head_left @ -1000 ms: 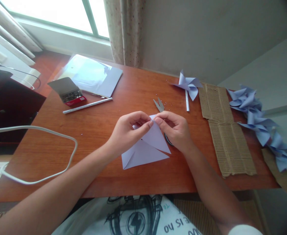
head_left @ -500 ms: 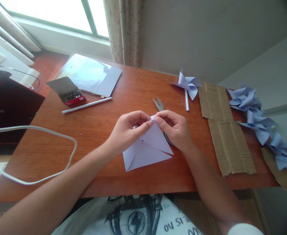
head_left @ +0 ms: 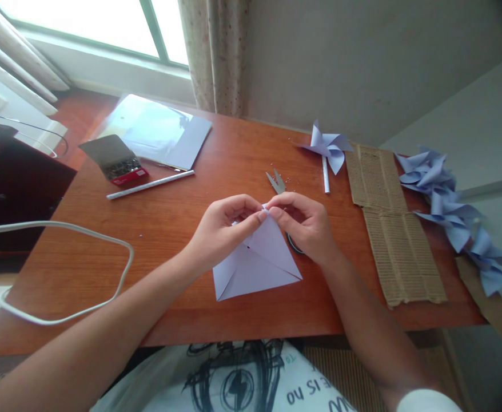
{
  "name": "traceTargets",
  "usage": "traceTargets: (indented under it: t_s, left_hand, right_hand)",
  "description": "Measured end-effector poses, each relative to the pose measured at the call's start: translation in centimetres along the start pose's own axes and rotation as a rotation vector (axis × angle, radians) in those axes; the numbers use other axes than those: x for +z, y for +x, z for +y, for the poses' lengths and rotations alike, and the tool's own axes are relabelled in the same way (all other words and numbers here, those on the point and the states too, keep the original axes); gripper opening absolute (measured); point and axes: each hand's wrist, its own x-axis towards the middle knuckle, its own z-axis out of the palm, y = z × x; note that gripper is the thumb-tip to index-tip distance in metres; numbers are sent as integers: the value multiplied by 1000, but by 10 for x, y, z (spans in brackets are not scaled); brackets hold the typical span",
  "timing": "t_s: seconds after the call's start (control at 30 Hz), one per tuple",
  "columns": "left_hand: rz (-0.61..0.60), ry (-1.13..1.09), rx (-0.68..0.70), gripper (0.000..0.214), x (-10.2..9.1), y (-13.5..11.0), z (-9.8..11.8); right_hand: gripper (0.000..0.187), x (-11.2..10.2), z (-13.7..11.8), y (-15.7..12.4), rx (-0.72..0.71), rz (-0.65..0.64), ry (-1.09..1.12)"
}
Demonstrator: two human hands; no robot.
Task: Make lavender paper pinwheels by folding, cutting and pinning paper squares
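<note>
A pale lilac square of paper (head_left: 259, 269), cut in from its corners and with a small dark mark near its middle, is held over the table. My left hand (head_left: 231, 223) pinches its far corner between thumb and fingers. Close against it, my right hand (head_left: 305, 220) pinches the same corner, thumb tips nearly meeting. Whether anything small sits between the fingertips I cannot make out. Partly hidden behind my right hand, a pair of scissors (head_left: 277, 182) lies with its blades apart.
Near the back stands a finished paper pinwheel (head_left: 328, 147) on a white stick. Corrugated cardboard (head_left: 399, 252) and several more pinwheels (head_left: 452, 212) lie right. At left are an open red box of small metal pieces (head_left: 124, 169), a rolled paper stick (head_left: 150, 185), a folder (head_left: 156, 131) and a white cable (head_left: 124, 246).
The cut flaps at the paper's near right corner have come together, narrowing the gap between them. Both hands stay pinched at the far corner with only slight finger movement.
</note>
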Motion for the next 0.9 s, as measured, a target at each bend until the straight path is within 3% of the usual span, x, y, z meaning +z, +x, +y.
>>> traceTargets:
  t_s: [0.9]
  left_hand:
    - [16, 51, 54, 25, -1, 1, -3]
  right_hand:
    - [6, 3, 2, -1, 0, 25, -11]
